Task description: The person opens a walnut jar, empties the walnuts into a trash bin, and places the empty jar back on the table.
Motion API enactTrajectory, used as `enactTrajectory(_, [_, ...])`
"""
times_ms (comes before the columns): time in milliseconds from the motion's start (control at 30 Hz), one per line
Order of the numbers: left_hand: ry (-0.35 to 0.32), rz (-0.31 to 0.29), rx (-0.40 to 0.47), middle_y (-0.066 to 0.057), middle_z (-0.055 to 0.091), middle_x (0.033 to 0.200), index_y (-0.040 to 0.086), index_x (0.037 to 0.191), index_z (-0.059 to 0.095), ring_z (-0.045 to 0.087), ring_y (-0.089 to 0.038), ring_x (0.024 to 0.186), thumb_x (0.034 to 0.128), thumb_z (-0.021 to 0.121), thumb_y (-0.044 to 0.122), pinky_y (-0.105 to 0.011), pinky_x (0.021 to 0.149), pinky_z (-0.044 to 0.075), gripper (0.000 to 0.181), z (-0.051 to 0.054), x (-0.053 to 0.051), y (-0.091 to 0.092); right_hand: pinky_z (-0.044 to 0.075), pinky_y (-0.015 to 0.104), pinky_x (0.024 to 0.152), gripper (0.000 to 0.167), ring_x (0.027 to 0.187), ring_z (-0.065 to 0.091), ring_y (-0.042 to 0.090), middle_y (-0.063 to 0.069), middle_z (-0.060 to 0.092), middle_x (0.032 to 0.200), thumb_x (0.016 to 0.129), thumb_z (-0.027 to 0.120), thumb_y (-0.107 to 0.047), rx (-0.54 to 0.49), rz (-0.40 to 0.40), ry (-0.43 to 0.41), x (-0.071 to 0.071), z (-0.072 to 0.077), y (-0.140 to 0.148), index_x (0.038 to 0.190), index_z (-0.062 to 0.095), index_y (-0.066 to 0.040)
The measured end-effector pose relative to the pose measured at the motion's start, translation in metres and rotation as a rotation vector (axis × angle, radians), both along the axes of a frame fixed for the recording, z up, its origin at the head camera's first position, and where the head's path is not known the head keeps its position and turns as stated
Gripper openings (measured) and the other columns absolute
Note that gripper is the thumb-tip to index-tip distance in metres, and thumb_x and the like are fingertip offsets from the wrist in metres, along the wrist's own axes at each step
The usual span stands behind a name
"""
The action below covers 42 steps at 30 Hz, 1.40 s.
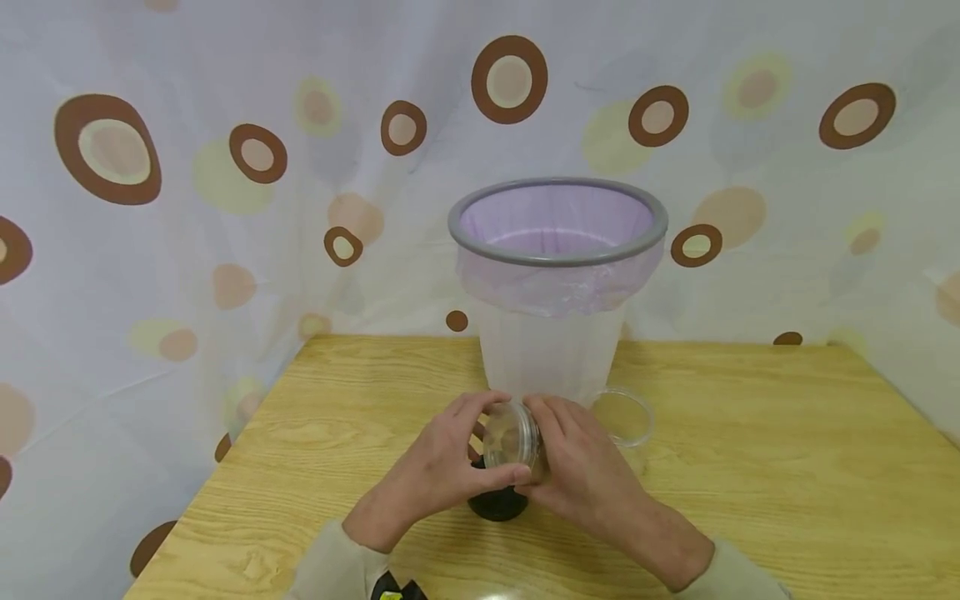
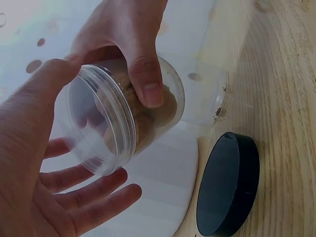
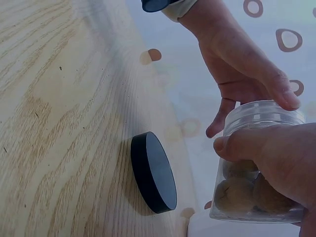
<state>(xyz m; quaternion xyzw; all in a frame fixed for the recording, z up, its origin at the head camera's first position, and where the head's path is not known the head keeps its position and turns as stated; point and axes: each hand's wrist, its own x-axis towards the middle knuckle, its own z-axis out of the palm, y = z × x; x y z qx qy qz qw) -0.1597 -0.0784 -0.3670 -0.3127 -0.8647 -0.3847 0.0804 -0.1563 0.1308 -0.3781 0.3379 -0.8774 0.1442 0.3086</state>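
Note:
Between the two hands is a clear jar (image 3: 232, 168), tilted, with its ridged rim toward the left hand. Through its wall show several round brown pieces (image 3: 234, 195); their kind is hard to tell. My right hand (image 1: 581, 462) grips the jar's body, its thumb lying along the wall in the left wrist view. My left hand (image 1: 442, 458) curves around the mouth end, thumb at the rim and some fingers spread beyond it. A round black lid (image 2: 229, 185) lies on the table below the jar, partly hidden by the hands in the head view.
A pale waste bin (image 1: 551, 350) with a grey rim and purple liner stands behind the hands. Beside its base, to the right, is a clear round container (image 1: 648, 421). A patterned curtain (image 1: 405, 200) hangs around the wooden table (image 1: 750, 450).

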Motion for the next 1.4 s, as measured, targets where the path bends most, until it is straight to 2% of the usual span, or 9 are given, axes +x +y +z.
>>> enactTrajectory(400, [-0.039,0.068,-0.003,0.001,0.060,0.122,0.018,0.138,0.050,0.063,-0.012,0.086,0.0823,0.076,0.050,-0.019,0.062,0.054,0.069,0.0023,0.0011,0.0034,0.051,0.044,0.099,0.094,0.110,0.061,0.028,0.012,0.063,0.116,0.052,0.096,-0.035,0.000,0.000,-0.007,0.0015,-0.0004,-0.0008,0.128,0.053,0.001])
enactTrajectory(500, [-0.044,0.069,-0.002,0.000,0.060,0.122,0.016,0.137,0.050,0.062,-0.013,0.090,0.0829,0.075,0.050,-0.020,0.064,0.055,0.069,0.0016,0.0010,0.0028,0.050,0.044,0.099,0.095,0.110,0.061,0.028,0.012,0.063,0.116,0.051,0.097,-0.035,0.001,0.001,-0.005,0.0015,-0.0015,-0.0012,0.127,0.053,0.000])
enactTrajectory(567, [-0.041,0.045,0.000,-0.001,0.058,0.126,0.015,0.138,0.048,0.060,-0.014,0.099,0.0836,0.075,0.049,-0.022,0.069,0.056,0.069,0.0006,0.0009,0.0018,0.050,0.044,0.099,0.095,0.110,0.061,0.028,0.012,0.063,0.116,0.050,0.097,-0.035,0.003,0.006,-0.001,0.0018,-0.0020,-0.0017,0.127,0.053,0.001])
enactTrajectory(667, [0.018,-0.049,-0.014,-0.005,0.049,0.139,0.014,0.145,0.040,0.053,-0.017,0.119,0.0832,0.078,0.042,-0.027,0.083,0.057,0.078,-0.0015,-0.0002,0.0002,0.051,0.044,0.098,0.094,0.110,0.061,0.028,0.013,0.064,0.116,0.053,0.096,-0.036,0.004,0.011,0.006,0.0019,-0.0028,-0.0018,0.127,0.054,0.002])
enactTrajectory(800, [0.181,-0.180,-0.054,-0.010,0.039,0.149,0.012,0.152,0.032,0.044,-0.020,0.133,0.0796,0.083,0.033,-0.032,0.093,0.053,0.091,-0.0036,-0.0023,-0.0016,0.051,0.044,0.098,0.091,0.109,0.061,0.029,0.013,0.064,0.114,0.055,0.095,-0.037,-0.004,0.021,0.025,0.0010,-0.0027,-0.0006,0.126,0.055,0.001])
enactTrajectory(933, [0.285,-0.217,-0.066,-0.013,0.039,0.148,0.012,0.150,0.036,0.045,-0.022,0.132,0.0776,0.084,0.025,-0.030,0.092,0.053,0.088,-0.0036,-0.0038,-0.0030,0.051,0.044,0.098,0.091,0.109,0.061,0.029,0.012,0.064,0.112,0.051,0.097,-0.035,-0.010,0.025,0.033,0.0007,-0.0024,0.0008,0.124,0.055,0.001])
enactTrajectory(1067, [0.313,-0.225,-0.049,-0.011,0.043,0.144,0.011,0.148,0.039,0.049,-0.021,0.128,0.0782,0.084,0.024,-0.024,0.085,0.055,0.084,-0.0027,-0.0049,-0.0038,0.051,0.044,0.097,0.093,0.108,0.061,0.029,0.012,0.064,0.112,0.050,0.097,-0.036,-0.014,0.028,0.032,0.0010,-0.0026,0.0011,0.125,0.055,0.000])
enactTrajectory(1200, [0.263,-0.222,-0.018,-0.007,0.045,0.141,0.012,0.147,0.040,0.052,-0.021,0.124,0.0819,0.082,0.029,-0.021,0.081,0.056,0.080,-0.0028,-0.0044,-0.0035,0.051,0.043,0.097,0.091,0.108,0.062,0.028,0.012,0.064,0.113,0.053,0.097,-0.039,-0.016,0.029,0.035,0.0016,-0.0029,0.0011,0.125,0.055,0.000])
enactTrajectory(1400, [0.094,-0.146,0.036,-0.003,0.047,0.140,0.015,0.147,0.042,0.054,-0.020,0.121,0.0823,0.081,0.029,-0.025,0.082,0.057,0.077,-0.0012,-0.0007,-0.0029,0.052,0.043,0.097,0.090,0.109,0.061,0.028,0.013,0.064,0.115,0.056,0.096,-0.036,-0.013,0.014,0.007,0.0025,-0.0015,0.0009,0.126,0.055,0.001])
